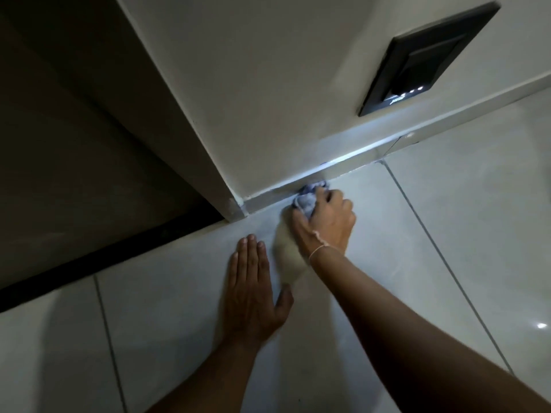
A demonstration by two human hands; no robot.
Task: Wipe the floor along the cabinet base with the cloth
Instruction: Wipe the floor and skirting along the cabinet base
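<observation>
Cloth: bunched blue-and-white cloth [307, 201] sits inside the grip of the right hand [326, 223], pressed down onto the floor [417, 234].
Right grip: fingers curled tight around the cloth, holding it as a wad; most of the cloth pokes out ahead of the knuckles, on the side toward the cabinet.
Cabinet base: pale strip [343, 163] at the foot of the white cabinet [268, 99]; it lies just ahead of the grip, and the front of the cloth touches or nearly touches it, too close to tell which.
Long axis: the base runs as a straight line from the cabinet corner [238, 208], just to the left of the grip, away to the right and upward in the view; the stretch to wipe seems to lie mostly to the right of the grip.
Left hand: left hand [253, 281] is open and flat, palm down on the floor, holding nothing; it rests nearer the person than the grip and to its left, apparently as a support.
Nearer hand: the right hand is the one at the base; the left is well short of it.
Wrist: thin string band [320, 248] circles the right wrist.
Dark panel: black panel [429, 59] with small lights is set in the cabinet face, above and to the right of the grip.
</observation>
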